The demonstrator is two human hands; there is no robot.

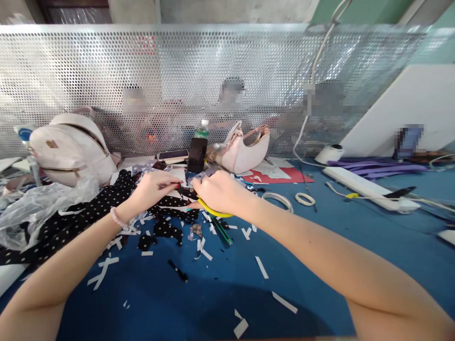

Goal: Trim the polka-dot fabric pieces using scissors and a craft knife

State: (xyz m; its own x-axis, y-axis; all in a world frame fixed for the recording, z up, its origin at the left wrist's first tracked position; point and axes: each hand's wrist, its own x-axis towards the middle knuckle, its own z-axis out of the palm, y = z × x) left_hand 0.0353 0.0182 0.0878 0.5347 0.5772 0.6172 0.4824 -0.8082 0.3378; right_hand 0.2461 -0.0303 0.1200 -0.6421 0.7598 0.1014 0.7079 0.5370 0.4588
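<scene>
My right hand is closed around yellow-handled scissors; the blades are mostly hidden by the hand. To its left, my left hand pinches a small dark piece of fabric that reaches toward the right fingers. Black polka-dot fabric stretches from under the left forearm to the table's left side. Below the hands lie polka-dot scraps, white paper strips and a thin green stick-like tool. A narrow black piece rests nearer to me.
A pale backpack and crumpled clear plastic occupy the left. Behind the hands are a phone, a bottle and a pink handbag. Tape rolls, a white power strip and purple strips lie right.
</scene>
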